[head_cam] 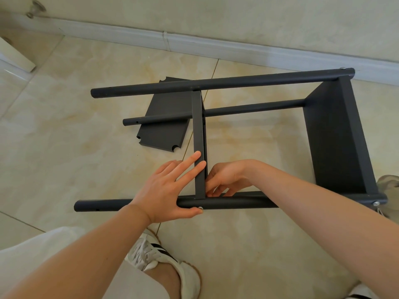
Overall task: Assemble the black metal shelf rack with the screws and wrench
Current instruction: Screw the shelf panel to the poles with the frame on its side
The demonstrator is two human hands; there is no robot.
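Note:
The black rack (336,134) lies on its side on the tile floor, one shelf fixed at its right end between round poles. A second shelf panel (198,126) stands edge-on across the middle. My left hand (168,190) lies over the near pole (103,205), straight fingers against the panel's left face and the thumb on a silver screw head (200,208) under the pole. My right hand (226,179) is curled behind the panel's near corner; what its fingers hold is hidden. A loose shelf panel (166,124) lies flat beyond. No wrench is in view.
A white baseboard (216,46) and wall run along the far side. My white shoe with black stripes (164,257) and knee are below the near pole, another shoe (388,182) at the right edge. Silver screw heads show at the rack's right corners (376,203).

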